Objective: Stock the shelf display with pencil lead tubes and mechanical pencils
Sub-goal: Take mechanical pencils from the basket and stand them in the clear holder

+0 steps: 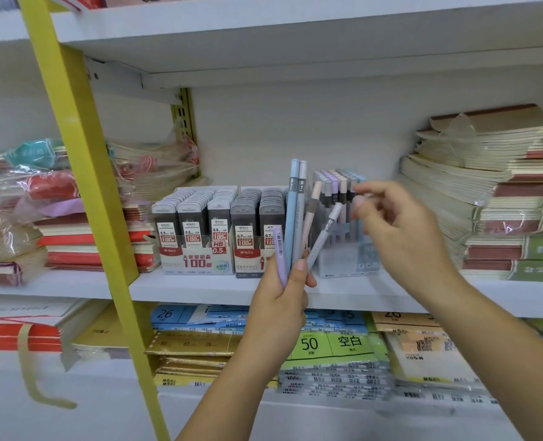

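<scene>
My left hand (281,302) grips a fanned bunch of several mechanical pencils (295,218) in blue, grey, peach and lilac, tips down, in front of the shelf. Behind them a clear pencil display box (343,264) stands on the white shelf (200,289), packed with upright pastel pencils. My right hand (397,224) hovers at the tops of those pencils with curled fingers; blur hides whether it pinches one. To the left, two cartons (197,261) hold rows of dark pencil lead tubes (193,214) marked 0.5 and 0.7.
A yellow upright post (82,173) slants across the left of the view. Stacks of notebooks (502,202) fill the shelf's right end, and wrapped notebook packs (72,243) fill the left. The shelf below holds wrapped paper pads (327,345). Another shelf board hangs overhead.
</scene>
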The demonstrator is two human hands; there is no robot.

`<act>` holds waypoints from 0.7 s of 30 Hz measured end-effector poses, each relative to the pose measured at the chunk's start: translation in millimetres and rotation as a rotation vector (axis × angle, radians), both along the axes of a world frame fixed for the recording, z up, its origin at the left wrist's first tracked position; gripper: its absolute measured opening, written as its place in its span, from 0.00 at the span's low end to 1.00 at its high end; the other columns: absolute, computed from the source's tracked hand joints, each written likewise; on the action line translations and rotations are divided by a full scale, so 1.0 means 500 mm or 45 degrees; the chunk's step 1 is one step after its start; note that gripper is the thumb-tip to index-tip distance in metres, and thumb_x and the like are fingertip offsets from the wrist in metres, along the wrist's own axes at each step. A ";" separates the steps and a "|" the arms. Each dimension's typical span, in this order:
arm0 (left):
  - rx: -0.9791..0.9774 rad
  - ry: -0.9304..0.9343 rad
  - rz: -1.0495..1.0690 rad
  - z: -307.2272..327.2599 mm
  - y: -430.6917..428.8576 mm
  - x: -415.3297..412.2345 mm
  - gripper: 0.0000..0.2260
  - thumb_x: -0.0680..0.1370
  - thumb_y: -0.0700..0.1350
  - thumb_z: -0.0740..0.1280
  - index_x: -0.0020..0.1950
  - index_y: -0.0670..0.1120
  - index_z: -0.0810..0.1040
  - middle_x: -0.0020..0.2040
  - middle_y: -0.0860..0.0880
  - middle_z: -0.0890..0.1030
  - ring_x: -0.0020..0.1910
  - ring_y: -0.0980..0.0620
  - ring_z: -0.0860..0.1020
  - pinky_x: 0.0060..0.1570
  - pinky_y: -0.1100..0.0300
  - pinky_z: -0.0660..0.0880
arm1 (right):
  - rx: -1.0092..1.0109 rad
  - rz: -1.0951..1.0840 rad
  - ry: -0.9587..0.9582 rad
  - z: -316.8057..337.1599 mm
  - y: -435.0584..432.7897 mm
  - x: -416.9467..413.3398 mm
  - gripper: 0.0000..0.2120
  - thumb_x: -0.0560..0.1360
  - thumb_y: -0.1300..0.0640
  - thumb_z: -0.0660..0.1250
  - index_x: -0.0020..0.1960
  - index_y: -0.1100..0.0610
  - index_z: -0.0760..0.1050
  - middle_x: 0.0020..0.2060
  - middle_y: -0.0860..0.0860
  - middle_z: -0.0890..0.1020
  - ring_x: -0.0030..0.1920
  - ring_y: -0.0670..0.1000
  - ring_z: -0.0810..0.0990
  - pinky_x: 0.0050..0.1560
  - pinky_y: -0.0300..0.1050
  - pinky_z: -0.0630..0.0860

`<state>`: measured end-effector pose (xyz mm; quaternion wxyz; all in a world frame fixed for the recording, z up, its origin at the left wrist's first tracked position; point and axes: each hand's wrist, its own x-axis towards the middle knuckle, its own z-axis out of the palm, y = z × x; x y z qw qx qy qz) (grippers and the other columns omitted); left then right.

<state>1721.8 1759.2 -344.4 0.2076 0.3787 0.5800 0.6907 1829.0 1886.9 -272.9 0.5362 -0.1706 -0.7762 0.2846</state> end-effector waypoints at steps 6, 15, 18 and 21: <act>0.023 -0.020 -0.032 0.007 -0.002 0.011 0.12 0.84 0.51 0.59 0.48 0.45 0.75 0.24 0.57 0.66 0.23 0.59 0.61 0.23 0.67 0.61 | -0.482 0.472 -0.070 0.022 -0.030 -0.019 0.10 0.77 0.61 0.68 0.57 0.54 0.72 0.40 0.51 0.86 0.36 0.48 0.83 0.33 0.38 0.77; 0.030 -0.054 0.084 0.013 -0.018 -0.012 0.12 0.84 0.50 0.57 0.50 0.43 0.74 0.24 0.59 0.69 0.22 0.60 0.62 0.22 0.67 0.62 | 0.034 0.227 0.383 0.075 0.026 0.025 0.13 0.77 0.59 0.67 0.50 0.42 0.68 0.42 0.48 0.86 0.45 0.47 0.85 0.40 0.37 0.79; 0.032 -0.066 0.082 0.016 -0.021 -0.013 0.11 0.85 0.49 0.57 0.51 0.45 0.74 0.24 0.59 0.71 0.22 0.60 0.62 0.21 0.68 0.62 | 0.084 0.180 0.231 0.065 0.027 0.007 0.15 0.77 0.59 0.68 0.48 0.39 0.70 0.40 0.46 0.85 0.44 0.45 0.85 0.45 0.44 0.81; 0.027 -0.066 0.080 0.015 -0.025 -0.014 0.10 0.85 0.49 0.57 0.51 0.46 0.74 0.24 0.59 0.72 0.22 0.60 0.63 0.21 0.68 0.62 | 0.109 0.108 0.080 0.051 0.027 -0.012 0.13 0.77 0.56 0.69 0.47 0.38 0.70 0.38 0.44 0.85 0.40 0.45 0.84 0.46 0.53 0.82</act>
